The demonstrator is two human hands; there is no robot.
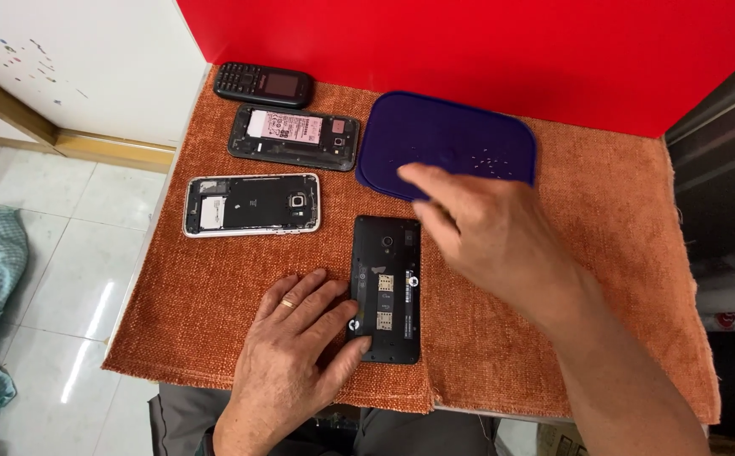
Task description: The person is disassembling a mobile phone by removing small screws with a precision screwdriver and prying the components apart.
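Your left hand (287, 355) lies flat on the orange cloth (604, 279) that covers the worktop, fingers spread rather than curled. Thumb and fingertips press against the lower left edge of the black phone with its back cover off (386, 289), so it is pinned in place, not picked up. That phone lies face down in front of you, near the cloth's front edge, with its card slots exposed upward, which keeps the inner parts within reach.

Your right hand (490, 232) hovers over the cloth just right of the phone's top, fingers stretched toward the dark blue lid (447, 152) behind it. The grip looks loose and empty, but the hand is blurred, so you cannot be sure nothing small sits between the fingertips. Tiny pale specks lie on the lid, probably screws kept there so they do not get lost in the weave.

Three more phones sit parked to the left, away from your hands: a white-edged opened phone (252, 204), a dark one with its battery showing (293, 137), and a small keypad phone (263, 84) at the back.
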